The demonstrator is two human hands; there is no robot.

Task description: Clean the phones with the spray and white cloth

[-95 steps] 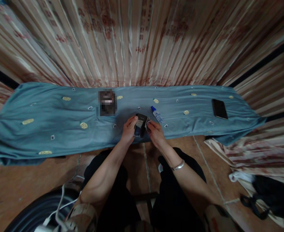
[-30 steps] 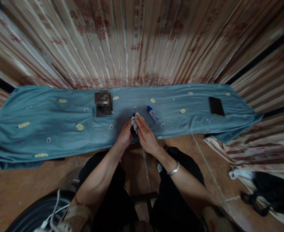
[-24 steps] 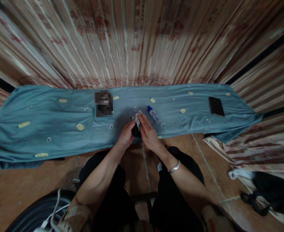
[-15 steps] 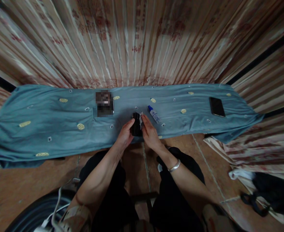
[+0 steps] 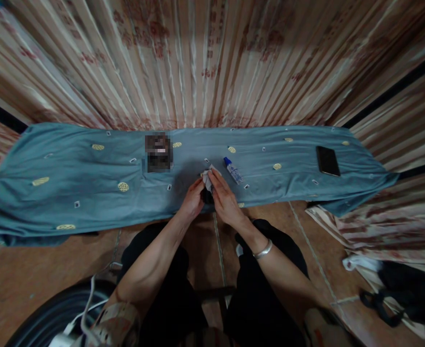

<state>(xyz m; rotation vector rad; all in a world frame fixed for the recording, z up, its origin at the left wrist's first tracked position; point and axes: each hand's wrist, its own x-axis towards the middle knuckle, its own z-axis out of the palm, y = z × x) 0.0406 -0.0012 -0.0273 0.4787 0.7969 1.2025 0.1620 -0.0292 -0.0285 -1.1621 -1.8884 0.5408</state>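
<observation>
1. Left hand [image 5: 192, 200] grips the black thing [image 5: 208, 196] at the sheet's [image 5: 205, 142] near edge; right hand [image 5: 226, 200] pinches the wipe [image 5: 207, 178] against it.
2. Bottle [image 5: 233, 171], just beyond the right hand: blue print too small to read.
3. Dark item [image 5: 159, 153], further left: pixelated.
4. Tablet [image 5: 328, 161], far right; open sheet between it and bottle.

Pale cloth [image 5: 207, 179], one: had shifted from the black device's [image 5: 207, 196] right side to across its far part, near the bench's [image 5: 143, 205] front edge.

Dim, soft-shadowed view, edges stretched
</observation>
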